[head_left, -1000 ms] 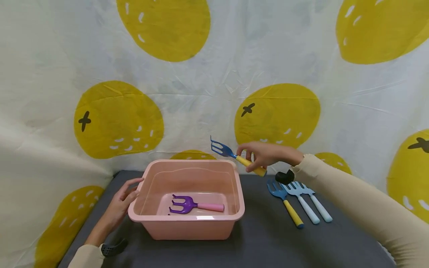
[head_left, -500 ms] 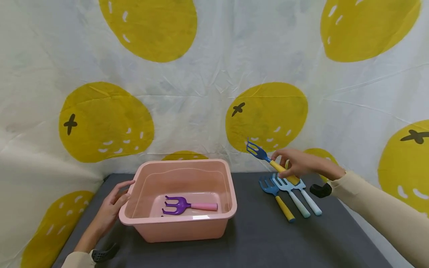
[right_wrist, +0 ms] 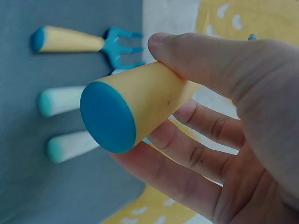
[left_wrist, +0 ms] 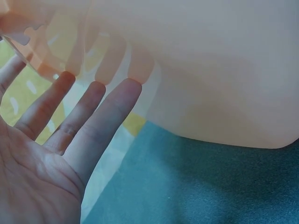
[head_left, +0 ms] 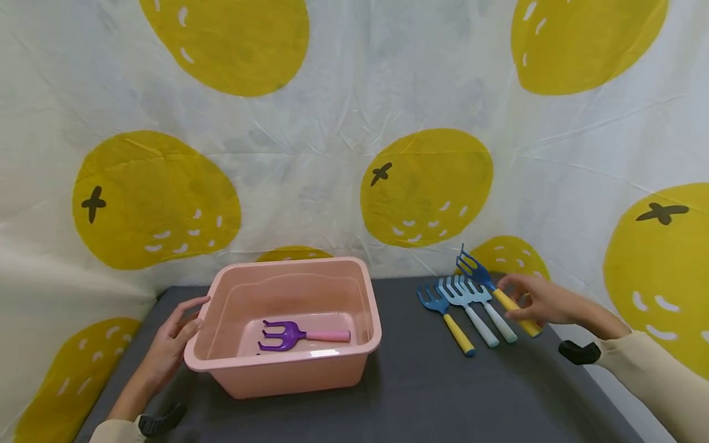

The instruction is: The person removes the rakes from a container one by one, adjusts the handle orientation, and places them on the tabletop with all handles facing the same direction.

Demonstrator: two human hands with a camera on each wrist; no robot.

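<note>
My right hand grips the yellow handle of a blue-headed hand rake, its bent tines tilted up and to the left. In the right wrist view, thumb and fingers close round that handle. Just left of it lie a blue garden fork with a yellow handle and two pale blue forks, side by side. My left hand touches the left side of a pink basin; in the left wrist view its fingers are straight against the wall. Inside the basin lies a purple hand rake with a pink handle.
A dark grey table bears the basin and forks. Behind it hangs a white cloth printed with large yellow fruit. The table's right edge runs below my right forearm.
My right hand has carried the blue hand rake rightward and down, from beside the basin to the right of the lying forks. The view has turned slightly right. My left hand stays at the basin.
</note>
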